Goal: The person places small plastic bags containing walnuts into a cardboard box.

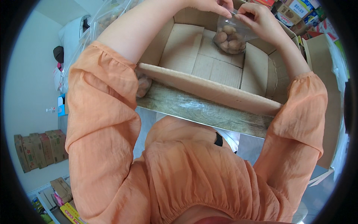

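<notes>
A clear bag (241,30) is held by its gathered top at the upper middle of the frame, with round brown pieces (229,39) sagging in its lower part. The top is pinched from both sides: by the left hand (213,5), whose thumb and fingers are closed on the plastic and which is partly cut off by the upper edge, and by the right hand (257,16), whose thumb is pressed against its bent fingers on the same top. Little gap is left between the two grips. The bag is seen over the inside of an open box (218,71); whether its base is touched by the box floor cannot be told. The box is set on a wooden table (194,106) across the middle of the frame. A second bag (143,86) is partly hidden by the left sleeve (102,100), beside the box's near wall. More bags (106,20) are seen at the upper left, packages (296,13) at the upper right, and cartons (41,149) are stacked at the lower left.
</notes>
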A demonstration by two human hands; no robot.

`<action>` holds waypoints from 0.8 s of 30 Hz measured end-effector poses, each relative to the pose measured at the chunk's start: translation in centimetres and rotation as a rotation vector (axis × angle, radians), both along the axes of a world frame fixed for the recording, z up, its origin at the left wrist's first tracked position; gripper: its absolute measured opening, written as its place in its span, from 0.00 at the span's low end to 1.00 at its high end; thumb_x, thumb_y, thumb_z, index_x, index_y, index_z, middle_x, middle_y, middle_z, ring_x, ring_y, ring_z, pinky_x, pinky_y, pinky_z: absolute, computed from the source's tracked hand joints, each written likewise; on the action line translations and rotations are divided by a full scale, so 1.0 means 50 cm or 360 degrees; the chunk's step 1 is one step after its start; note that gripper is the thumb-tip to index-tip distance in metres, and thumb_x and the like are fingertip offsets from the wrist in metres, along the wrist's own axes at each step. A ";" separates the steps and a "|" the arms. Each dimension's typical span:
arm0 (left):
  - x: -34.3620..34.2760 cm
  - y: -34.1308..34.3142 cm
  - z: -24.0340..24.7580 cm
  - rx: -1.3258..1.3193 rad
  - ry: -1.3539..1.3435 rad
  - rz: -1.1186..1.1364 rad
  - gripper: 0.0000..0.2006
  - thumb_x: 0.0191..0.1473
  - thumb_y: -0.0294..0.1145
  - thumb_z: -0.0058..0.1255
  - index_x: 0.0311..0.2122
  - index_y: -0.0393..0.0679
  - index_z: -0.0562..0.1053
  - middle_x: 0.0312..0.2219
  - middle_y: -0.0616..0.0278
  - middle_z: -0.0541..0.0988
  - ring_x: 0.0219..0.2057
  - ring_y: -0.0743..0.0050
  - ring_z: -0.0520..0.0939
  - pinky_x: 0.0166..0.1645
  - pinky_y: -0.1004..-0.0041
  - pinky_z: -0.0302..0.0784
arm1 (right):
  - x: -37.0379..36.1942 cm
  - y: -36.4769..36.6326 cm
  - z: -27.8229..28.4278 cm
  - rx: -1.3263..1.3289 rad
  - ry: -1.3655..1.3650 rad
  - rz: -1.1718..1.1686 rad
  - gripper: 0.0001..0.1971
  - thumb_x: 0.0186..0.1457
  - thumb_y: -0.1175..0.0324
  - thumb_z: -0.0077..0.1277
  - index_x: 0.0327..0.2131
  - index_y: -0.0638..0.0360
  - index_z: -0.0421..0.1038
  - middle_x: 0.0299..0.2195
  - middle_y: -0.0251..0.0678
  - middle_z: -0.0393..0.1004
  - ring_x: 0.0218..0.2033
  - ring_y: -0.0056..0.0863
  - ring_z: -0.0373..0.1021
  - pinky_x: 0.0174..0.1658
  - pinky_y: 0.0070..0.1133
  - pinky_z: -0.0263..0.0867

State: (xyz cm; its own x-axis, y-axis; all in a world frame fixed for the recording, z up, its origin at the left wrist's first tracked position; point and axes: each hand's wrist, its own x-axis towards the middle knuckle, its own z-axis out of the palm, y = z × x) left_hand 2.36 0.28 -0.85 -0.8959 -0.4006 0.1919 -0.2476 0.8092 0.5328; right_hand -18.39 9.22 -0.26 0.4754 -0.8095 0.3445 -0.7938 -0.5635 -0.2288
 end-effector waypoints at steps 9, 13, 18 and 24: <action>-0.002 -0.011 -0.001 -0.0088 -0.0082 0.0020 0.09 0.53 0.34 0.57 0.32 0.38 0.75 0.22 0.69 0.75 0.26 0.84 0.70 0.33 0.78 0.68 | -0.032 -0.042 -0.024 -0.0006 0.0028 0.0111 0.09 0.52 0.62 0.55 0.30 0.57 0.75 0.25 0.41 0.76 0.28 0.39 0.73 0.32 0.31 0.68; -0.007 0.003 0.014 -0.0020 -0.0221 0.0135 0.10 0.54 0.35 0.56 0.30 0.39 0.75 0.20 0.70 0.72 0.25 0.83 0.67 0.31 0.76 0.66 | -0.039 -0.037 -0.012 0.0061 0.0105 -0.0017 0.09 0.50 0.62 0.55 0.30 0.56 0.76 0.25 0.41 0.76 0.28 0.40 0.73 0.33 0.32 0.68; 0.003 -0.004 0.011 0.0051 -0.0237 0.0227 0.10 0.55 0.36 0.56 0.29 0.40 0.76 0.19 0.74 0.69 0.23 0.85 0.65 0.29 0.77 0.62 | -0.056 -0.026 0.005 0.0160 0.0243 -0.0176 0.09 0.49 0.62 0.55 0.29 0.57 0.76 0.25 0.40 0.76 0.28 0.38 0.73 0.33 0.30 0.68; 0.012 -0.008 0.013 0.0015 -0.0266 0.0299 0.10 0.55 0.36 0.56 0.28 0.40 0.75 0.18 0.75 0.68 0.22 0.86 0.64 0.27 0.77 0.61 | -0.071 -0.024 0.012 0.0213 0.0420 -0.0322 0.09 0.49 0.63 0.55 0.29 0.59 0.76 0.25 0.41 0.76 0.29 0.37 0.74 0.34 0.30 0.68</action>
State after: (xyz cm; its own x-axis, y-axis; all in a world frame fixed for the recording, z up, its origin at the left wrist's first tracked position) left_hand 2.94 -0.12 -0.19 -0.8247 -0.5640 0.0429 -0.4784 0.7360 0.4790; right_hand -21.94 8.03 0.37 0.3593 -0.9260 0.1157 -0.9278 -0.3678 -0.0625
